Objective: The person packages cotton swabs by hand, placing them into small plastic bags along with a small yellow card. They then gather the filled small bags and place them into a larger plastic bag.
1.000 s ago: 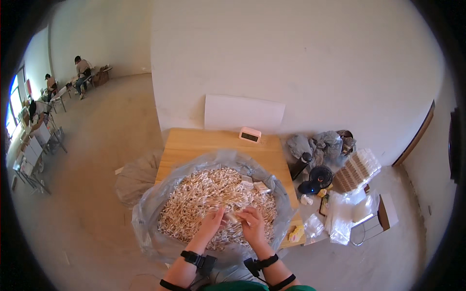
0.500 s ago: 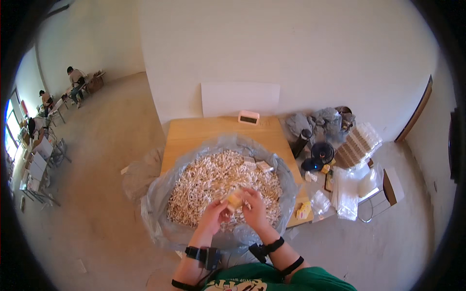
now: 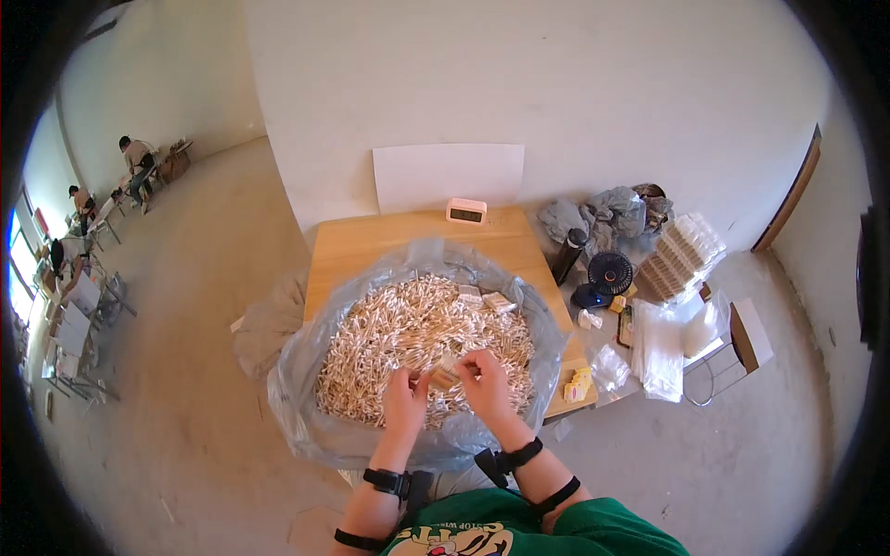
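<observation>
Over a heap of loose cotton swabs (image 3: 380, 347), my left hand (image 3: 404, 400) and my right hand (image 3: 488, 382) hold a small clear packet of cotton swabs (image 3: 445, 372) between them. The left fingertips pinch its left side, while the right fingers grip its upper right edge. Around the heap, a large translucent plastic bag (image 3: 298, 408) lies open with its rim folded out on the wooden table (image 3: 348, 255). Two similar small packets, one (image 3: 470, 296) beside the other (image 3: 500, 303), rest on the swabs at the far right of the heap.
A pink digital clock (image 3: 466, 211) stands at the table's back. To the right are a black bottle (image 3: 569, 255), a small fan (image 3: 610, 273), stacked packs (image 3: 684, 257), clear plastic bags (image 3: 656, 361) and yellow cards (image 3: 578, 385). Other people (image 3: 137, 167) sit far left.
The packet has turned in my hands; its yellow face showed before and a tan-and-whitish side shows now. My right hand has shifted slightly to the right, and the whole view has moved a little.
</observation>
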Available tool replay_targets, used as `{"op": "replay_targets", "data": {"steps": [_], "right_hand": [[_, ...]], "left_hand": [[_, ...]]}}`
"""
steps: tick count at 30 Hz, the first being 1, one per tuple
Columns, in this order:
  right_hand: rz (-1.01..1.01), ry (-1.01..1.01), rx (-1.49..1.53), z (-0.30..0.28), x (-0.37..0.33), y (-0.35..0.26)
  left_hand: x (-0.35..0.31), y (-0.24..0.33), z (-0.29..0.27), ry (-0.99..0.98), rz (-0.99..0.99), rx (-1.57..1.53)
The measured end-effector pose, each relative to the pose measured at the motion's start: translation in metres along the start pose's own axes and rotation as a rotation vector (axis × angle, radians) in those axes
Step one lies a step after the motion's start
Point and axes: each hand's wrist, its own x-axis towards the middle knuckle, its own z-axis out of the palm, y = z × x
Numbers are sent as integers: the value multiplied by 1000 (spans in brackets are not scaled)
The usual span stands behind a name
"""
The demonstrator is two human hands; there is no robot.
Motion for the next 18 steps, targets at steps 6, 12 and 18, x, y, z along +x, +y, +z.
{"op": "replay_targets", "data": {"steps": [6, 12, 18], "right_hand": [[-619, -101, -288, 5, -7, -14], [-642, -199, -315, 2, -13, -14], [-539, -165, -195, 4, -16, -18]], "left_hand": [[-1, 5, 6, -321, -295, -514], [-4, 0, 4, -361, -593, -886], [-3, -6, 9, -264, -535, -854]]}}
